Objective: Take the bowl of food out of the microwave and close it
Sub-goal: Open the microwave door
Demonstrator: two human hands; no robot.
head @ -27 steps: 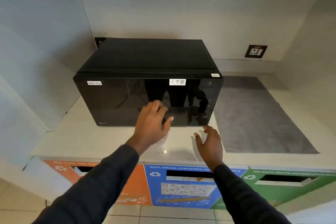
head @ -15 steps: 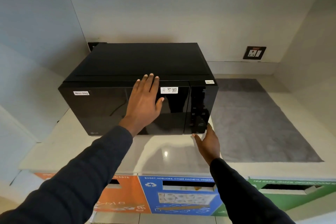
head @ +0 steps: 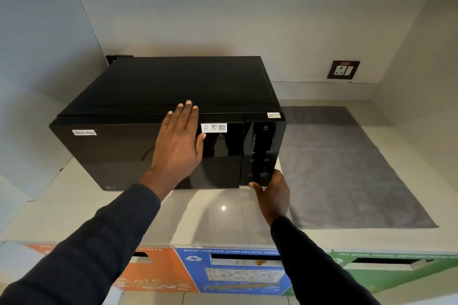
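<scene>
A black microwave (head: 119,96) stands on a white counter (head: 74,205) with its glossy door (head: 111,153) closed. My left hand (head: 178,141) lies flat on the door's upper middle, fingers together and reaching the top edge, holding nothing. My right hand (head: 271,192) touches the lower end of the control panel (head: 262,146) at the microwave's right front corner, thumb at the panel's bottom edge. No bowl shows; the dark door hides the inside.
A grey mat (head: 347,168) lies on the counter right of the microwave. A wall socket (head: 343,70) sits on the back wall. Orange (head: 148,277), blue (head: 235,270) and green (head: 386,267) waste bin fronts run below the counter edge. Walls close in left and right.
My left hand rose from the door's lower edge to its upper middle and pressed flat. My right hand moved forward from above the counter to the control panel's lower corner.
</scene>
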